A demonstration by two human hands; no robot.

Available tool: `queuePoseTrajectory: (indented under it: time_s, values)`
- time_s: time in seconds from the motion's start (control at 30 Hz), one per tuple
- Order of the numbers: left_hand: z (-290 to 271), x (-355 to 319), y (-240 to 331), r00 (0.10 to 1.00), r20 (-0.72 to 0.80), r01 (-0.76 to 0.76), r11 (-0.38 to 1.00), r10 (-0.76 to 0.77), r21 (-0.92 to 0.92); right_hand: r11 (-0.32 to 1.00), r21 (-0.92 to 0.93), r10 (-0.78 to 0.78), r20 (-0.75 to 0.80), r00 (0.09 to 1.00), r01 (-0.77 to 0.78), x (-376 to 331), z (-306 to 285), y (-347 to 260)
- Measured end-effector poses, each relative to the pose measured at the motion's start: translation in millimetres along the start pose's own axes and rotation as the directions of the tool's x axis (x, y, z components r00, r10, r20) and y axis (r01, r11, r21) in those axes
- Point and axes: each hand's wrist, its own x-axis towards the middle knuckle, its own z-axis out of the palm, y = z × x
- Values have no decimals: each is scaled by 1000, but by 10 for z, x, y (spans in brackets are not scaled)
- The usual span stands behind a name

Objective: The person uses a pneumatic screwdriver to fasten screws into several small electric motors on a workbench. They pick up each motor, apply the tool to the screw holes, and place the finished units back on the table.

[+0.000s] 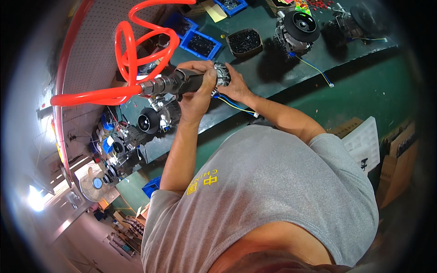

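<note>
1. A dark cylindrical pneumatic screwdriver (182,83) lies roughly level above the green bench, its metal coupling joined to a coiled red air hose (132,50).
2. A small silver motor assembly (222,76) with blue and yellow wires sits at the tool's tip.

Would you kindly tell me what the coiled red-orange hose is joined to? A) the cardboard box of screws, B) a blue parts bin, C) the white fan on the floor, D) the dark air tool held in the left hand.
D: the coiled red-orange hose runs into the metal fitting at the rear of the dark air tool, around which the left hand is closed.
</note>
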Motion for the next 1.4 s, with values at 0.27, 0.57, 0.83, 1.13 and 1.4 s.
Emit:
queuePoseTrajectory:
  time_s: [0.27, 0.57, 0.83, 1.13, 1.4]
  values:
    - [1, 77, 12, 1000, 3, 5, 999, -5, 37, 999, -38, 7, 2, 1000, -7, 3, -32, -44]
    - [88, 66, 65, 997, -80, 24, 998, -19, 64, 999, -39, 16, 38, 999, -14, 13, -53, -54]
    - [79, 50, 74, 990, -136, 41, 996, -30, 84, 997, -66, 31, 77, 997, -26, 23, -105, -106]
    - [-67, 116, 370, 995, -63, 76, 995, -80, -62, 995, -91, -30, 73, 997, 36, 14, -80, -189]
    - [-871, 144, 897, 995, 67, 73, 996, -69, -49, 978, 205, -7, 216, 976, -38, 111, 21, -196]
